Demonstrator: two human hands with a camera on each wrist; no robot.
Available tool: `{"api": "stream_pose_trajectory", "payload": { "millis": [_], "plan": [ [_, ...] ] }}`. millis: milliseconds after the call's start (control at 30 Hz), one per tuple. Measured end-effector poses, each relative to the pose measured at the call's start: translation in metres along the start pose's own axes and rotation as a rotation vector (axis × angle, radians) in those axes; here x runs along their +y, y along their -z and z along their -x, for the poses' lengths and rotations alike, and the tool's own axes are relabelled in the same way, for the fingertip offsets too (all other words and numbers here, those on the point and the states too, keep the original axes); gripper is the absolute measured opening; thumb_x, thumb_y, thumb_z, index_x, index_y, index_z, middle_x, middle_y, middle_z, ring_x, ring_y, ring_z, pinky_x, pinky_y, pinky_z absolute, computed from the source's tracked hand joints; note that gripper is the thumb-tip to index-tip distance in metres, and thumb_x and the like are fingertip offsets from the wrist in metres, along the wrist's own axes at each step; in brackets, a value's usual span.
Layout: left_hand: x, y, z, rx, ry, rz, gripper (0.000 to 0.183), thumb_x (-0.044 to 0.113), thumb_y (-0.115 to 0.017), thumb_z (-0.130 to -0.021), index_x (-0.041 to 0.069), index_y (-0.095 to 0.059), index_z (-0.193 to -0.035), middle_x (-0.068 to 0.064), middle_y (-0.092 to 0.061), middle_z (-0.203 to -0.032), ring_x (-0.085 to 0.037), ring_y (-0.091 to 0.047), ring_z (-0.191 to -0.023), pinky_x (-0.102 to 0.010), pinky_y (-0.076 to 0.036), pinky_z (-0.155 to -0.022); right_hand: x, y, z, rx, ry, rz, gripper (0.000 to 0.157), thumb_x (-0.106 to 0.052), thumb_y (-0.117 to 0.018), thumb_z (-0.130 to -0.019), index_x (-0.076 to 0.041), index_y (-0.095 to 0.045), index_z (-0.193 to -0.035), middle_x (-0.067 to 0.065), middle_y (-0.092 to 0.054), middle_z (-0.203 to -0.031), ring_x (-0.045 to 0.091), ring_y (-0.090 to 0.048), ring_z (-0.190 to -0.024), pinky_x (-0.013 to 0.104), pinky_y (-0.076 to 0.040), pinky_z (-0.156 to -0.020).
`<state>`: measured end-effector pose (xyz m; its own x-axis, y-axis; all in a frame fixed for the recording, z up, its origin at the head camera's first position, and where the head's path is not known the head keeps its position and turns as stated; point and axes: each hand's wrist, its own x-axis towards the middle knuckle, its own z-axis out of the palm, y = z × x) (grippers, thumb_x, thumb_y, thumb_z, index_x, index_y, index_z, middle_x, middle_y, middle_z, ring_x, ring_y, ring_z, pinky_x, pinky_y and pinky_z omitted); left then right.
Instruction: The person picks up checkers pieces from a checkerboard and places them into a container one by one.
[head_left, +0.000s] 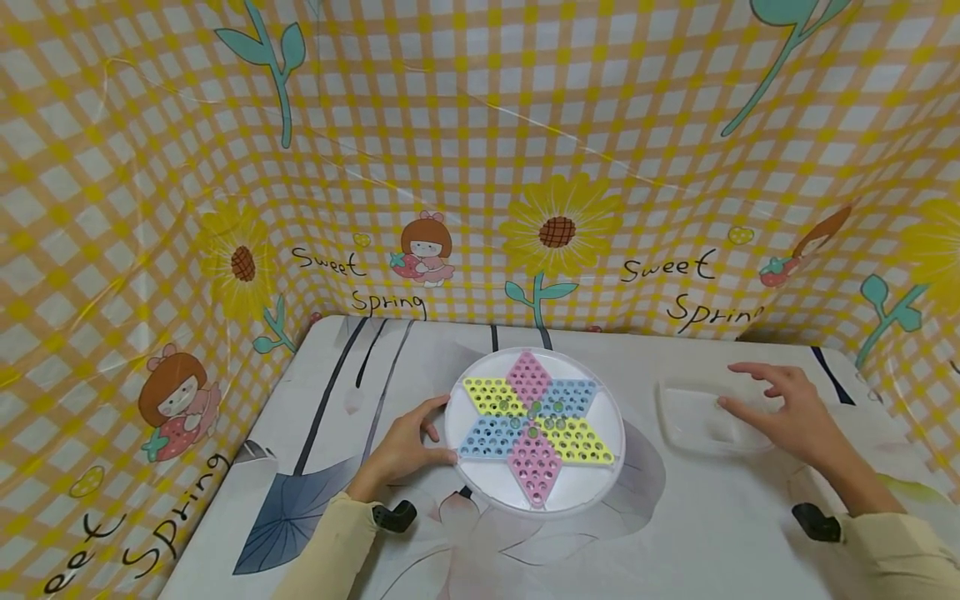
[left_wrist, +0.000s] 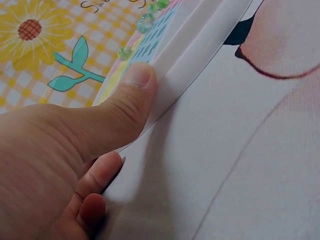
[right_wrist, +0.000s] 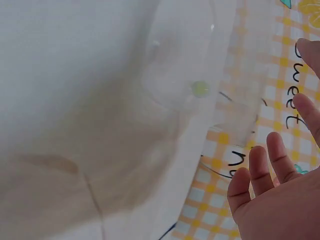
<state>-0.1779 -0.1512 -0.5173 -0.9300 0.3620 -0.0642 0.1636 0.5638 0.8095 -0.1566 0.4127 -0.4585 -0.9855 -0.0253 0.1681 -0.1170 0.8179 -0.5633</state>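
A round white Chinese checkers board (head_left: 592, 483) with a pink, yellow and blue star lies on the table, several green and clear marbles (head_left: 534, 410) around its middle. My left hand (head_left: 405, 442) holds the board's left edge, its thumb (left_wrist: 137, 80) over the raised rim in the left wrist view. To the right, my right hand (head_left: 787, 408) hovers above a clear plastic box (head_left: 678, 417), fingers spread and thumb apart, holding nothing. In the right wrist view, a green marble (right_wrist: 200, 89) shows in the see-through box, and the fingers (right_wrist: 260, 170) are loosely bent.
A white tablecloth with printed flowers and dark stems covers the table (head_left: 570, 558). Yellow checked cloth (head_left: 480, 167) with sunflowers hangs at the back and both sides. Beside the right forearm lies a transparent lid-like piece (head_left: 810, 483), partly hidden.
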Motion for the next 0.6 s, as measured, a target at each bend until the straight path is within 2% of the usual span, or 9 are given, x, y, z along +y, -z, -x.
{"api": "stream_pose_trajectory", "payload": {
  "millis": [200,333,600],
  "plan": [
    [0.001,0.0,0.0,0.008,0.007,0.006,0.096,0.021,-0.095,-0.073,0.018,-0.045,-0.155,-0.001,-0.061,-0.09,-0.015,-0.042,-0.065,-0.026,-0.036,-0.06,-0.009,0.008,-0.005,0.02,0.035,0.0,0.057,-0.031,-0.079,-0.092,-0.006,-0.057,-0.139,0.03,-0.043,-0.13,0.047,-0.05,-0.104,0.049,-0.04,-0.073],
    [0.0,0.001,0.0,0.004,0.005,-0.001,0.095,0.021,-0.095,-0.074,0.017,-0.045,-0.155,-0.001,-0.061,-0.09,-0.015,-0.042,-0.066,-0.026,-0.036,-0.061,-0.016,0.009,-0.009,0.018,0.048,0.011,0.058,-0.031,-0.08,-0.091,-0.006,-0.058,-0.139,0.029,-0.044,-0.131,0.046,-0.052,-0.103,0.046,-0.041,-0.073],
    [-0.001,0.0,-0.001,-0.001,0.013,-0.003,0.095,0.022,-0.094,-0.074,0.017,-0.045,-0.155,0.0,-0.06,-0.09,-0.016,-0.043,-0.067,-0.027,-0.037,-0.061,-0.033,0.006,-0.021,0.054,0.15,0.021,0.056,-0.024,-0.085,-0.086,-0.008,-0.063,-0.135,0.023,-0.051,-0.127,0.036,-0.054,-0.097,0.03,-0.044,-0.07]
  ]
}}
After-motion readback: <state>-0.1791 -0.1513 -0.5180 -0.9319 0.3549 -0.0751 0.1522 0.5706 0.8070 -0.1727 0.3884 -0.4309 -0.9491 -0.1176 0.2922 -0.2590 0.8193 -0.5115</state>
